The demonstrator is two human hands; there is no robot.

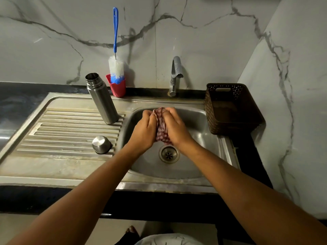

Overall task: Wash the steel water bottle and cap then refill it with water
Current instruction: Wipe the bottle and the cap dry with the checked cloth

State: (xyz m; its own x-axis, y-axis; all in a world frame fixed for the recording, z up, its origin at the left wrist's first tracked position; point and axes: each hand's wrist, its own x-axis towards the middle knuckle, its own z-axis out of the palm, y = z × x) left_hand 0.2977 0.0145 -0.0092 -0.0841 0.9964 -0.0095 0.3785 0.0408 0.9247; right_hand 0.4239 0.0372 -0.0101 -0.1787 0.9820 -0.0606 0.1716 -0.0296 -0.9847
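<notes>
The steel bottle (101, 99) stands upright and uncapped on the ribbed drainboard (58, 131), left of the sink basin (200, 121). Its steel cap (101, 144) sits upside down near the drainboard's front right corner. Over the basin, my left hand (144, 129) and my right hand (174, 128) both grip a bunched red patterned cloth (161, 128) between them, just above the drain (169, 154). The tap (175, 75) stands behind the basin with no water running from it.
A blue-handled bottle brush (115, 50) stands in a red cup (116, 86) against the marble wall behind the bottle. A brown plastic basket (230, 108) sits on the right of the sink. The dark counter edge (159, 202) runs along the front.
</notes>
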